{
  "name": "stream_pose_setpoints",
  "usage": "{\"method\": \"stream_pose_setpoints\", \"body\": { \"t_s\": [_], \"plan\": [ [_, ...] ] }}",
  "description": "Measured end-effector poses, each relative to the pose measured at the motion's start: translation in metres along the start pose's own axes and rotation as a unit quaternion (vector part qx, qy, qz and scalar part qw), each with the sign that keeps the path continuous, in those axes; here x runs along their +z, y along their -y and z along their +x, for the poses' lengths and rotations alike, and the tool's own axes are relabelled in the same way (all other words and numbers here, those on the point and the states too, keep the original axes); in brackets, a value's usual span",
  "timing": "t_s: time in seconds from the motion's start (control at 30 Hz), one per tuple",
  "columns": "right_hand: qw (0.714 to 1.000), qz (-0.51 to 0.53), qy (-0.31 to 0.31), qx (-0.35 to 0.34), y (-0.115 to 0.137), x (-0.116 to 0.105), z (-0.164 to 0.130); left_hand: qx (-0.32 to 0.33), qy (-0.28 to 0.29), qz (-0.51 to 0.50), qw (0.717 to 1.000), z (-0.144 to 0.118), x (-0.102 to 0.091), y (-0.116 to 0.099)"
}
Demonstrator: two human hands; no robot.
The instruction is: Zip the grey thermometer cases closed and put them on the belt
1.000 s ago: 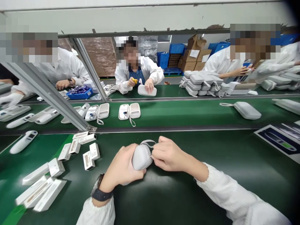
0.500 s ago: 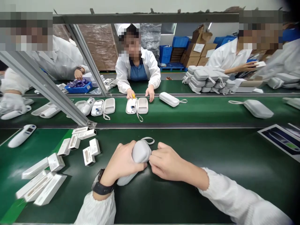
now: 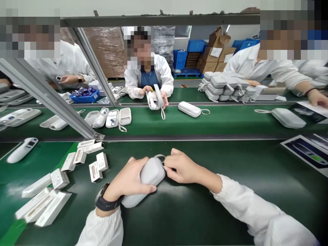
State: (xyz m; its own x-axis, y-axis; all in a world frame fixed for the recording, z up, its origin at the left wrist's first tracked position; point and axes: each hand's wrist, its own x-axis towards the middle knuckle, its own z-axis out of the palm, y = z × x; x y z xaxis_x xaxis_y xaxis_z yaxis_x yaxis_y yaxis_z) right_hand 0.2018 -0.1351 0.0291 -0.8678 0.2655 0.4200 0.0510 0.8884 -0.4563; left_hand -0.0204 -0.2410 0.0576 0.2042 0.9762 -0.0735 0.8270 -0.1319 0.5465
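A light-grey zip case (image 3: 153, 173) with a wrist loop (image 3: 160, 156) lies at a slant on the green work surface. My left hand (image 3: 129, 179) is wrapped over its top, thumb along the near side, holding it down. At the case's far right corner, the thumb and forefinger of my right hand (image 3: 182, 166) pinch the zipper pull (image 3: 163, 166). The case looks closed along the visible edge; its near side is partly hidden under my left hand.
Several small white boxes (image 3: 60, 178) and a white handheld device (image 3: 22, 150) lie to the left. Beyond a metal rail, a green belt (image 3: 159, 131) carries grey cases (image 3: 190, 109). A co-worker (image 3: 148, 77) opposite holds an open case. Printed sheets (image 3: 307, 153) lie at right.
My right hand has moved slightly up and away along the case's edge, and the case lies lower and more slanted. Opposite, the co-worker has lifted an open case off the belt.
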Motion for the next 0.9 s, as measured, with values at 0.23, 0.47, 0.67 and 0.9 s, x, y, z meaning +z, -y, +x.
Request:
{"method": "stream_pose_setpoints", "body": {
  "t_s": [0.23,0.47,0.67,0.9],
  "plan": [
    [0.994,-0.079,-0.073,-0.018,0.014,0.001,-0.002,0.040,-0.077,-0.041,0.995,-0.002,0.008,0.007],
    [0.994,-0.084,-0.065,0.010,0.021,-0.001,-0.004,0.055,-0.122,-0.055,0.989,0.002,0.018,-0.004],
    [0.999,-0.003,-0.007,0.040,0.017,-0.002,-0.003,0.066,-0.108,-0.057,0.990,0.003,0.017,-0.003],
    [0.998,-0.031,-0.013,0.053,0.011,0.009,-0.006,0.055,-0.088,-0.037,0.994,0.004,0.016,-0.001]
  ]
}}
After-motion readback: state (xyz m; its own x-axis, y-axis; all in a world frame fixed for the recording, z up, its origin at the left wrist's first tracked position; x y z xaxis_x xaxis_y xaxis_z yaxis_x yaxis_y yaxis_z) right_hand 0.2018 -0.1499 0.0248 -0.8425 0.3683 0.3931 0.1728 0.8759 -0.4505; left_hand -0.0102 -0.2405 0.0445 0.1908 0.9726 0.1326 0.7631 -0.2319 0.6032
